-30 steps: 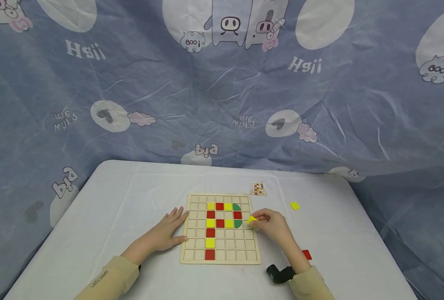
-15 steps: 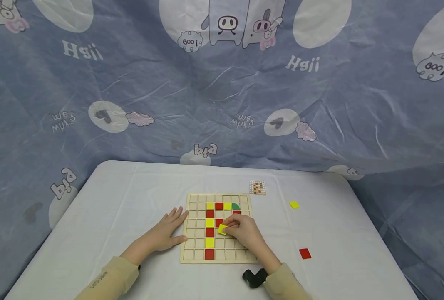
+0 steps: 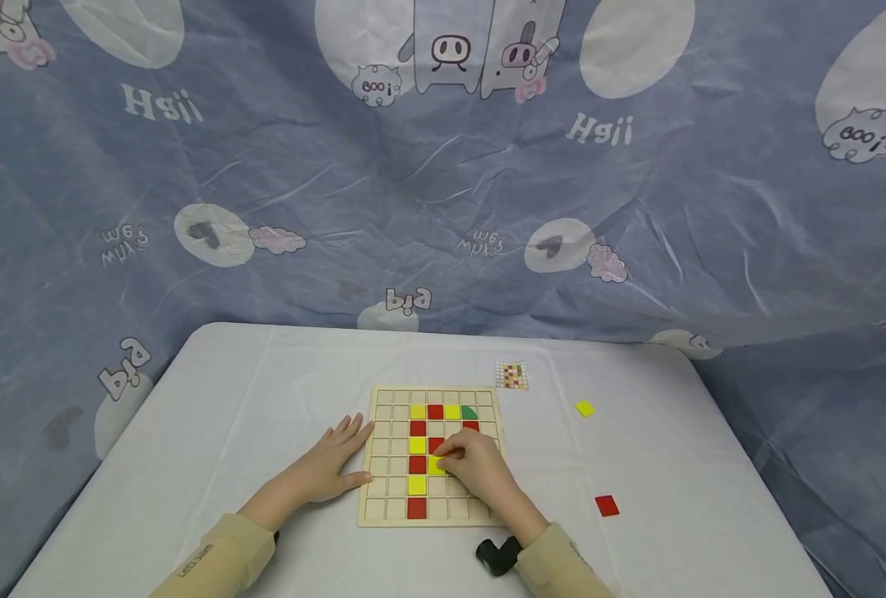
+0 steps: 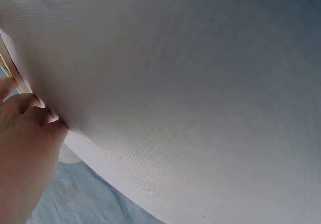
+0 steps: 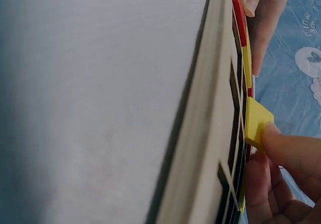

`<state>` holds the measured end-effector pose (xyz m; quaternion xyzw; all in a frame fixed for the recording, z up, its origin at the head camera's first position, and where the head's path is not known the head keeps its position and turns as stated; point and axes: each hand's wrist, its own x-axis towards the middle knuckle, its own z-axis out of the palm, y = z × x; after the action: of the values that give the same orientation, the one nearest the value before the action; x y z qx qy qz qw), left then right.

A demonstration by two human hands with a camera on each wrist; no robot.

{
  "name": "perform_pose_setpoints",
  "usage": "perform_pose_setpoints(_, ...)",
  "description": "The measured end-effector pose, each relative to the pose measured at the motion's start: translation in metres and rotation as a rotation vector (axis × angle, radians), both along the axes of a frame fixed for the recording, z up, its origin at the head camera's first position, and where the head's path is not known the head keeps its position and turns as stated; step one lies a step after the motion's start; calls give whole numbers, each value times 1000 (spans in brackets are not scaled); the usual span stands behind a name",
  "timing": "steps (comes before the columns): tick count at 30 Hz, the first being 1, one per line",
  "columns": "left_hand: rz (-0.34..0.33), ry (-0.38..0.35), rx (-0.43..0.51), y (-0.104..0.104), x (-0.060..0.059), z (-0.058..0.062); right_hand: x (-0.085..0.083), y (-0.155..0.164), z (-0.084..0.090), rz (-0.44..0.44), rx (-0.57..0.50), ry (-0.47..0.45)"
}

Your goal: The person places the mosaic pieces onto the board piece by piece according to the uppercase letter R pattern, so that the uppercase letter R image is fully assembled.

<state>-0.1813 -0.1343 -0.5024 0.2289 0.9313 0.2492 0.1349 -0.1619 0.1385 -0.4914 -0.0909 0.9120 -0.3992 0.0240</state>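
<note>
A wooden grid board [image 3: 384, 399] lies on the white table, with red, yellow and green tiles set in some squares. My right hand [image 3: 482, 467] pinches a yellow square tile [image 3: 435, 468] between thumb and fingers, just right of a red tile [image 3: 417, 465]. In the right wrist view that yellow tile [image 5: 257, 121] is tilted, one edge down at the board's surface. My left hand [image 3: 321, 467] rests at the board's left edge, fingers spread and touching it. A green quarter-round tile [image 3: 469, 412] sits at upper right. The right hand covers part of the tiled rows.
A small printed pattern card [image 3: 512, 375] lies behind the board's right corner. Loose on the table to the right are a yellow tile [image 3: 584, 409] and a red tile [image 3: 607, 506]. A black device [image 3: 498, 556] is by the right wrist. Patterned blue cloth [image 3: 383, 191] hangs behind.
My right hand has carried the yellow tile left from beside the board's right edge to a square near the middle, then lowered it. The left hand has stayed put.
</note>
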Motion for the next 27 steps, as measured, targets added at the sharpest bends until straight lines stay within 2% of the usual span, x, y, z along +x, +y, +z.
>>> perform_pose_setpoints(7, 0, -1, 12, 0, 0, 1, -1, -3, -2, 20, 91, 57)
perform_pose_setpoints(13, 8, 3, 2, 0, 0, 1, 0, 2, 3, 6, 59, 10)
perform_pose_setpoints(20, 11, 2, 0, 0, 0, 0, 6, 27, 15, -109, -38, -53)
perform_pose_setpoints(27, 11, -3, -1, 0, 0, 0, 15, 71, 24, -234, -39, -66)
